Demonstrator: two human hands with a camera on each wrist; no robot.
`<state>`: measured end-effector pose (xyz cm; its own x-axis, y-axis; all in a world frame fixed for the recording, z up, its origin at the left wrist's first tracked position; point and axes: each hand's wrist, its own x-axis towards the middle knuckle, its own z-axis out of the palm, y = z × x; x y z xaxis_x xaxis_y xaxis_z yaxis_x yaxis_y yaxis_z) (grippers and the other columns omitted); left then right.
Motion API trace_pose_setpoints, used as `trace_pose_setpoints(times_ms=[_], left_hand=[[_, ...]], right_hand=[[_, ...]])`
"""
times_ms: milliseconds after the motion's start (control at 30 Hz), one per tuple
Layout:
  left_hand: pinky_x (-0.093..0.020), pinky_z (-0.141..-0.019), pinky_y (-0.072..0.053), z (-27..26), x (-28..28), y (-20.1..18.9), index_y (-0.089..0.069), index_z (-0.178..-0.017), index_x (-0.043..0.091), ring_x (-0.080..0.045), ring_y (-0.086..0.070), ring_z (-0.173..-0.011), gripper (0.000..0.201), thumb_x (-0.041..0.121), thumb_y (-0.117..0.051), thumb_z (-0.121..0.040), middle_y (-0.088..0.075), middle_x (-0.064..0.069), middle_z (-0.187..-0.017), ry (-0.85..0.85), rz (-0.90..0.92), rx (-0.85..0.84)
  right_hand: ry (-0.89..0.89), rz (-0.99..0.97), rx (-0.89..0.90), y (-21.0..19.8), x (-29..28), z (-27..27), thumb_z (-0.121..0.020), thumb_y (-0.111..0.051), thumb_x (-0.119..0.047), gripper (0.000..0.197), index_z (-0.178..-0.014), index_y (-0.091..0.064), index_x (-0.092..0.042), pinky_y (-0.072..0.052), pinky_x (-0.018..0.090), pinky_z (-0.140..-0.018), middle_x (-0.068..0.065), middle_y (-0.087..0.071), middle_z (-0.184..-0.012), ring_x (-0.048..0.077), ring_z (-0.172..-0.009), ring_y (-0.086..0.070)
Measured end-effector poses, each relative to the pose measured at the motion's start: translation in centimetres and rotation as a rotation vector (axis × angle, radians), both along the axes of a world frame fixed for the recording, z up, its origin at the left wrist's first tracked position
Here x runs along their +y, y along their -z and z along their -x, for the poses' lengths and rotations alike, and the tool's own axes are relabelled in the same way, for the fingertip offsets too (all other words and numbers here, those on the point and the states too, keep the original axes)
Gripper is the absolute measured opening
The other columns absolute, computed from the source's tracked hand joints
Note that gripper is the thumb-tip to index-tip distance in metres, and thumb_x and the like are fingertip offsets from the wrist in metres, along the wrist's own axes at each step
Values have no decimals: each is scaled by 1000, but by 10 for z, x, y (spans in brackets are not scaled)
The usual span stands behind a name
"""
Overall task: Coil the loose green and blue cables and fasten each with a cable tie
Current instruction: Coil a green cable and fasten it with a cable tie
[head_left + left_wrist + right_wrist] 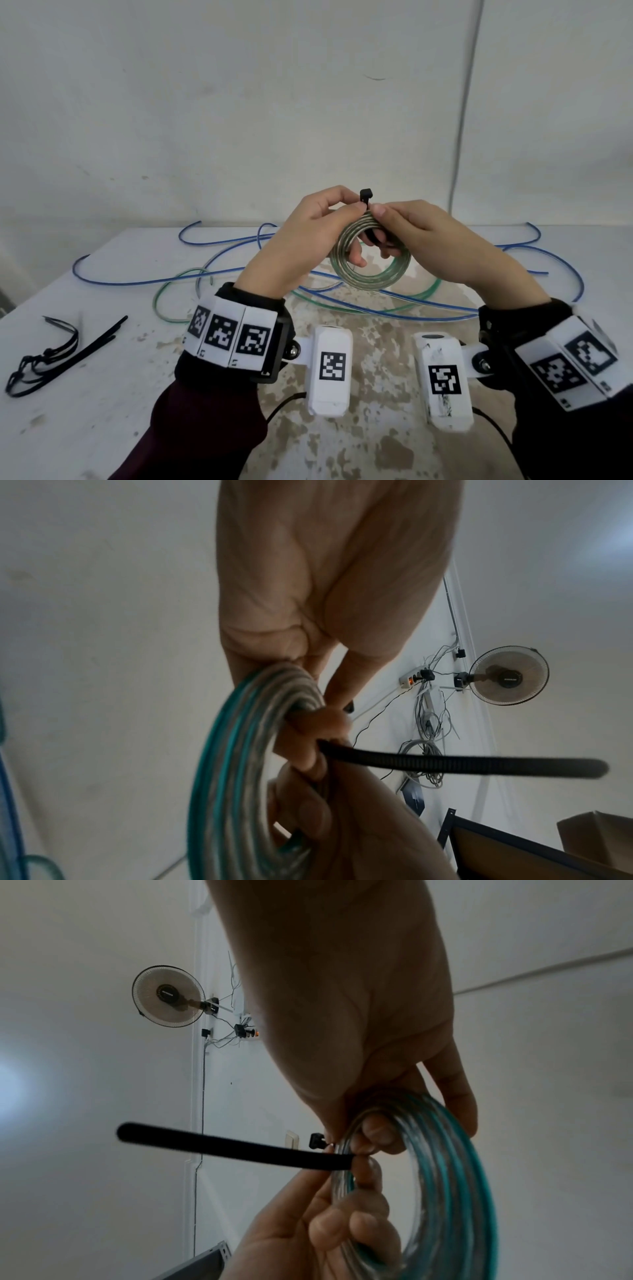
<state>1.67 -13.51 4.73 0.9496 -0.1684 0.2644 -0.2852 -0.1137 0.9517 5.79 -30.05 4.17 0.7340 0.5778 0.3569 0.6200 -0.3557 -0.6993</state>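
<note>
The green cable is wound into a coil (373, 284) held up above the table between both hands. My left hand (352, 209) pinches the top of the coil, its other fingers curled through the ring. My right hand (378, 214) pinches the same spot from the right. A black cable tie (365, 195) crosses the coil there, its head sticking up between my fingertips. In the wrist views the coil (232, 750) (455, 1177) fills the foreground and the tie's strap (479, 764) (222, 1144) juts out sideways from my fingers. The blue cable (154, 283) lies loose across the table.
A loose tail of green cable (156, 301) lies on the worn white table (102, 411), mixed with the blue loops. Several spare black cable ties (99, 337) lie at the table's left. A pale wall stands close behind the table's far edge.
</note>
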Motion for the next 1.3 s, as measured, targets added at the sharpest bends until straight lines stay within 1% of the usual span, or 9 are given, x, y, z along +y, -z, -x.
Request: trace_pose_setpoints(times_ms=[100,433,633,700,800,1000,1133,1200,1300], left_hand=[[-49,-71,-49,0,-1,2,-55,-83,8,-17,-52,-44,19,11,-45,-99,-60,-19,-71,-12,-18,-5],[-22,-45,-41,-4,-4,5,-53,-95,2,-13,-34,-42,11,7,-44,-99,-52,-18,-70,-85,-27,-97],[-18,-38,-31,-10,1,9,-56,-83,5,-6,-31,-35,18,3,-45,-98,-50,-16,-68,-212,66,-113],[-18,-38,-31,-11,5,7,-57,-80,9,-9,-34,-38,22,3,-46,-98,-52,-12,-63,-235,90,-120],[-19,-39,-31,-11,8,5,-57,-76,14,-21,-41,-54,25,4,-48,-98,-54,-2,-59,-249,79,-149],[-19,-41,-29,-10,3,8,-57,-85,12,-7,-32,-37,21,0,-45,-97,-45,10,-48,-208,53,-157],[-21,-42,-28,-11,5,7,-57,-89,11,-10,-29,-37,16,4,-46,-98,-47,-5,-57,-251,104,-207],[-21,-42,-27,-12,5,7,-57,-90,9,-10,-28,-37,14,4,-46,-97,-44,-6,-57,-268,100,-222],[-21,-41,-27,-14,5,10,-58,-85,15,-10,-29,-36,19,4,-48,-97,-40,-7,-55,-291,60,-237]], right_hand=[[23,28,-18,0,-1,-1,-103,-33,-33,44,-64,-49,-20,-37,35,-62,-7,-48,-54,18,-59,-44],[45,19,5,0,4,3,-103,-33,-35,45,-66,-53,-18,-38,31,-62,-6,-54,-54,14,-60,-47],[147,-106,-101,0,5,4,-94,-55,-26,12,-103,-59,-19,-46,29,-78,-3,-64,-93,12,-88,-58],[41,-66,-221,-4,1,8,-84,-66,-22,26,-109,-60,-28,-44,22,-86,-5,-59,-104,10,-100,-55],[4,-52,-341,-6,3,14,-76,-73,-36,27,-102,-66,-37,-34,14,-94,-5,-53,-110,11,-110,-48],[68,-176,-408,-7,17,21,-88,-63,-28,9,-79,-60,-28,-36,15,-80,-5,-57,-85,10,-88,-50],[94,-327,-210,-5,20,17,-94,-51,-24,30,-67,-51,-11,-32,27,-61,1,-45,-60,16,-62,-39],[78,-344,-74,-4,22,15,-94,-52,-27,34,-68,-53,-5,-29,32,-62,21,-43,-65,27,-64,-35],[66,-338,116,-4,21,13,-93,-57,-21,35,-60,-53,-12,-31,32,-71,11,-47,-64,18,-69,-39]])
